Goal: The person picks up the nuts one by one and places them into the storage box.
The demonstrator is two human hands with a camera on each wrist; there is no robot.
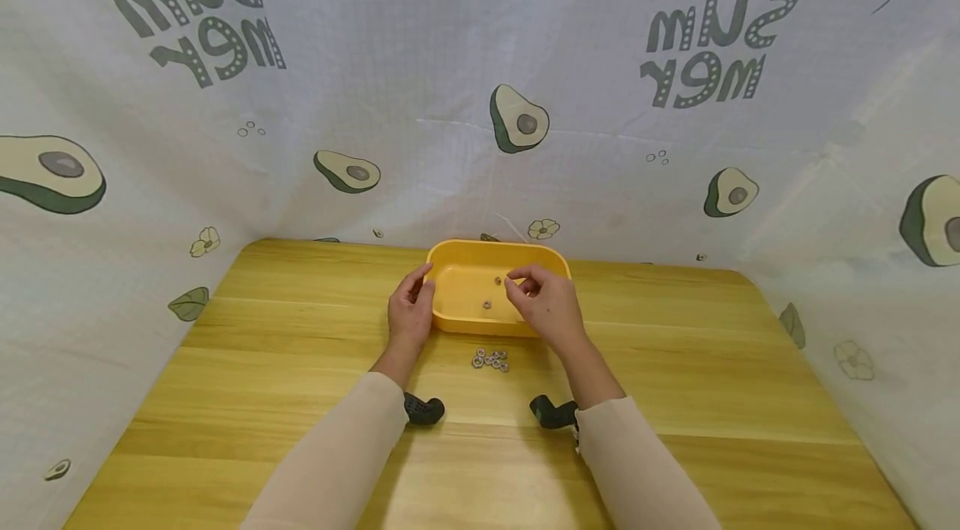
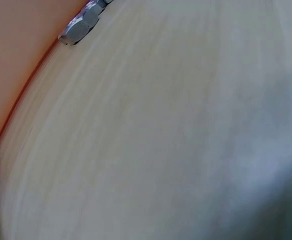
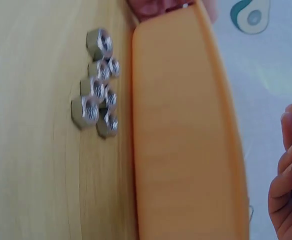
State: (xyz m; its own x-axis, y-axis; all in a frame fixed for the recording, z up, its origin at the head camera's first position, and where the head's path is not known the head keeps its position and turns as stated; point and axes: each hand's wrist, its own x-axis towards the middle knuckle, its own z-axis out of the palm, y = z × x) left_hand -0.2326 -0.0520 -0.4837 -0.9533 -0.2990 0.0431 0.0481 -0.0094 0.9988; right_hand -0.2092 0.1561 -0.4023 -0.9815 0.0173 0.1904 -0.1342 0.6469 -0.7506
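Hovering over yellow rectangular plastic tray [image 1: 480, 327] near far edge of counter [image 1: 225, 397]: right hand [image 1: 546, 303], fingers narrow, cannot tell if holding anything. Two silver metal hex nuts [image 1: 487, 304] inside, one just left of fingertips. Left hand [image 1: 410, 313] touches tray's left end, fingers parted.

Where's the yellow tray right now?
In the head view, the yellow tray sits near the back of the table, beyond the clustered nuts, with the left hand at its left end.

Left wrist: silver hexagonal metal nuts [image 2: 80, 27] cut by top edge | right wrist: yellow rounded-corner tray [image 3: 183, 125] runs off bottom, right hand's fingers [image 3: 284, 184] cropped at right | head: whether those fingers pinch anything — too small to tell
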